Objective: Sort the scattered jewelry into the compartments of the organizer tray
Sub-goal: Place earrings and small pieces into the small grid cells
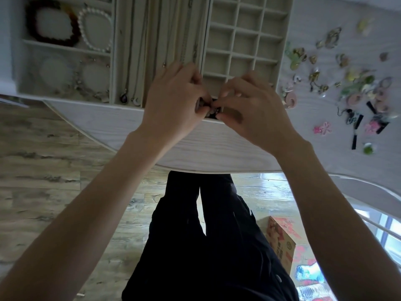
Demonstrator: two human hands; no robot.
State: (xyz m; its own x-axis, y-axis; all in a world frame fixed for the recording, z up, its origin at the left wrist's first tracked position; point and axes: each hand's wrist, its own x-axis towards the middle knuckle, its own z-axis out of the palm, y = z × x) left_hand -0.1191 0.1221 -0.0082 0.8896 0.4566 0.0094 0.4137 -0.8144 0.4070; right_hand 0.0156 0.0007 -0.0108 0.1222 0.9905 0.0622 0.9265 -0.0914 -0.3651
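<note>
The grey organizer tray lies on the white table, with a grid of small square compartments on its right part. Long slots in its middle hold necklaces. Left compartments hold a dark bead bracelet, a pearl bracelet and a chain bracelet. Scattered jewelry lies on the table right of the tray. My left hand and my right hand meet over the tray's near edge, both pinching a small dark piece of jewelry, mostly hidden by my fingers.
The table's near edge curves in front of my legs. A cardboard box stands on the wooden floor at the lower right. A white chair frame sits to the right.
</note>
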